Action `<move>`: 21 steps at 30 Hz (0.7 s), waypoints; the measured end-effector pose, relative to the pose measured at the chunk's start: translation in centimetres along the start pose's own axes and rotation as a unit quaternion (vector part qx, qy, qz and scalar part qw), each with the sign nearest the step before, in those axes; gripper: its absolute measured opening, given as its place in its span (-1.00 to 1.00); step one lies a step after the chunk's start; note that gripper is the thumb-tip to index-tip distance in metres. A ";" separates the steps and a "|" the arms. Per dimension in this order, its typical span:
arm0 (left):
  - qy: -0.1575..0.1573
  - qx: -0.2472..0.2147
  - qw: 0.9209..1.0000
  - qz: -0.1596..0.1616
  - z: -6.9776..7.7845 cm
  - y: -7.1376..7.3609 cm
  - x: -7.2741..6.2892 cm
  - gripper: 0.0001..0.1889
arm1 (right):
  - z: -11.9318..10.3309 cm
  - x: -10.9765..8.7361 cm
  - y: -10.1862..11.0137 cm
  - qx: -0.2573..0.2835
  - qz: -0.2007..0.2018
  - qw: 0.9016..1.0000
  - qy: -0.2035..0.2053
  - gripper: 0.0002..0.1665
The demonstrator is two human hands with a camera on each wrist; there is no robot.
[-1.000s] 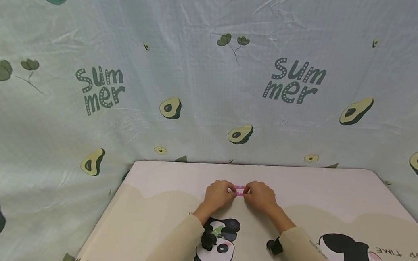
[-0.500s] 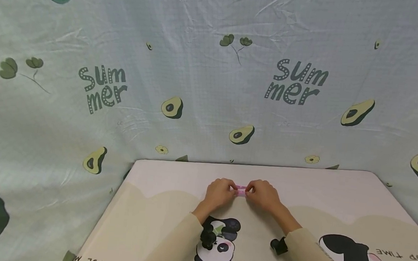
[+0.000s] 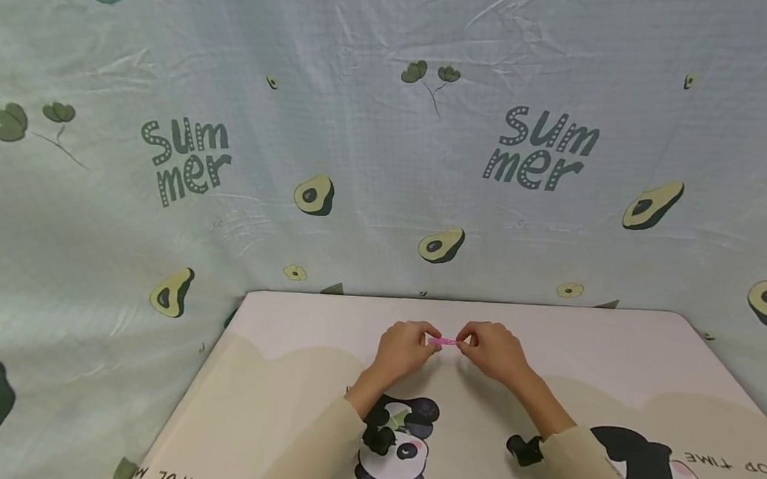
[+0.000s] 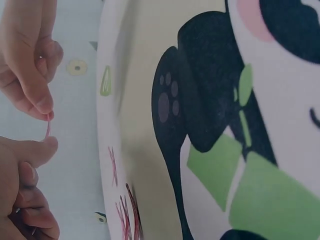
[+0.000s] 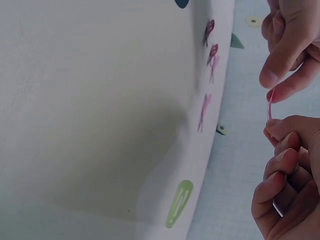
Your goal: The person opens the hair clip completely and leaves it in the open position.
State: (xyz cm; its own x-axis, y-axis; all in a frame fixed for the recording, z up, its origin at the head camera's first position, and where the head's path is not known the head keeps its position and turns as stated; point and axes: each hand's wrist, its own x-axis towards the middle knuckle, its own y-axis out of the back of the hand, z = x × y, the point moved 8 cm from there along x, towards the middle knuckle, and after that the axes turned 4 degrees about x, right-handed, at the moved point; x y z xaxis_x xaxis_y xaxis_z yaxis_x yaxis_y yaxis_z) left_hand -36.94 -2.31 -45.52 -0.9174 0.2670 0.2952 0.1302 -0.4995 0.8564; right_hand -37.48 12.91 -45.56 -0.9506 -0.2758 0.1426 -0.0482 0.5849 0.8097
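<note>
A thin pink band [image 3: 444, 341] sits between the bare left grip [image 3: 404, 347] and bare right grip [image 3: 494, 351], above the beige-and-white table [image 3: 279, 388]; behind hangs a pale avocado-print cloth [image 3: 376, 157].

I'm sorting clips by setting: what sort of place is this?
Probably an improvised indoor work corner, though the room beyond doesn't show. An avocado-and-"summer" patterned sheet hangs right behind a pale tabletop, which bears panda prints.
</note>
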 end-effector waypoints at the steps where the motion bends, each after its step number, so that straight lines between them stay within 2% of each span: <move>1: -0.009 0.014 1.000 0.007 0.3 0.2 -0.2 -0.81 | -0.1 -0.2 0.2 0.001 0.000 1.000 0.001 -0.84; 4: -0.034 0.052 0.998 0.031 1.1 0.7 -0.8 -0.82 | -0.5 -0.7 0.6 0.004 0.004 1.000 0.004 -0.86; 7: -0.063 0.086 0.992 0.067 1.9 1.3 -1.4 -0.84 | -0.8 -1.2 1.1 0.005 0.009 1.000 0.015 -0.88; 12: -0.110 0.125 0.977 0.136 3.2 2.3 -2.5 -0.88 | -1.4 -2.1 2.0 0.015 0.018 0.999 0.031 -0.89; 16: -0.144 0.124 0.963 0.192 4.1 3.5 -3.4 -0.90 | -1.9 -2.7 2.8 0.048 0.020 0.998 0.036 -0.88; 21: -0.176 0.098 0.948 0.247 4.8 4.7 -4.5 -0.91 | -2.3 -3.6 3.4 0.112 0.008 0.993 0.031 -0.87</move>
State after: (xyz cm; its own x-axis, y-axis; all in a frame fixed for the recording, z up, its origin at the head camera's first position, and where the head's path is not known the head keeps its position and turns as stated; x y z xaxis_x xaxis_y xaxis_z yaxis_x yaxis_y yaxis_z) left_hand -30.42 -1.89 -40.81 -0.5489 0.3155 0.7741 0.6106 -0.4812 0.6290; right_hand -33.53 14.11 -41.99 -0.9317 -0.3065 0.1951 -0.1062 0.7432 0.6605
